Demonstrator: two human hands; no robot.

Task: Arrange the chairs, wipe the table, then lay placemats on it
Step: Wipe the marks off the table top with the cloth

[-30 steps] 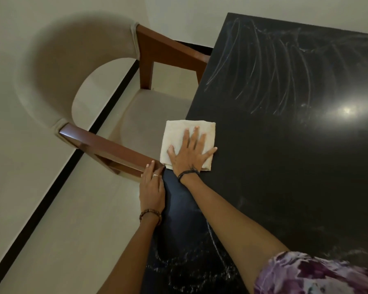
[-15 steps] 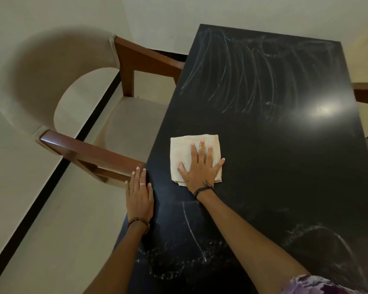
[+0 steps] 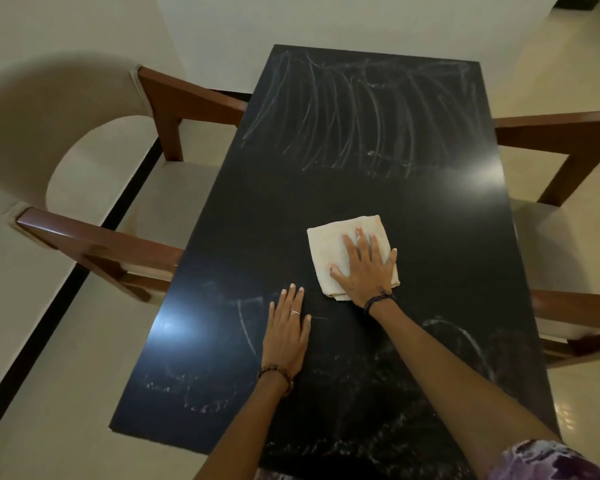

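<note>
Head view is showing the right hand (image 3: pixel 364 268) lying flat with fingers spread, pressing a folded cream cloth (image 3: pixel 336 251) onto the middle of the black counter (image 3: pixel 413 209). Just beside it, the left hand (image 3: pixel 286 330) is resting flat on the streaked surface, holding nothing. Wooden-armed chairs (image 3: pixel 94 237) are flanking both long sides.
</note>
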